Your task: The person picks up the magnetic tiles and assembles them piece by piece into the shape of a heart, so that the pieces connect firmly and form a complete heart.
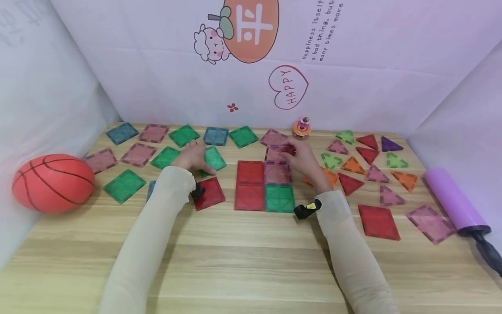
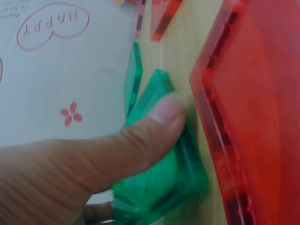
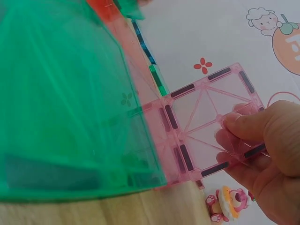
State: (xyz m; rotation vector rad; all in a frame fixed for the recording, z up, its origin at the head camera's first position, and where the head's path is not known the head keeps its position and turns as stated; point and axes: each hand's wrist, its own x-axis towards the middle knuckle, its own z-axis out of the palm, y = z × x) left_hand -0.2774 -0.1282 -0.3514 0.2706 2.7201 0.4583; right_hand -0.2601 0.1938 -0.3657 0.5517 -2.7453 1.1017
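- Left hand (image 1: 193,156): thumb (image 2: 140,136) pressed on top of a green square tile (image 1: 213,159), fingers curled under its edge; tile is gripped and tilted off the surface (image 1: 243,257), as the left wrist view shows.
- That green tile sits left of centre, just behind a loose red square tile (image 1: 209,193) and near the wrist.
- Right hand (image 1: 302,159): thumb and fingers pinch the far edge of a pink square tile (image 3: 213,124); the tile stands raised, its near edge meeting another pink tile (image 1: 277,172) that lies flat.
- Flat block at centre: two red tiles (image 1: 250,185) on the left, pink tile and green tile (image 1: 279,197) on the right, edges touching.
- Elsewhere on surface: triangle tiles (image 1: 364,163) to the right, a basketball (image 1: 52,183) far left, a purple pump (image 1: 456,203) far right, a small toy figure (image 1: 302,127) by the back wall.
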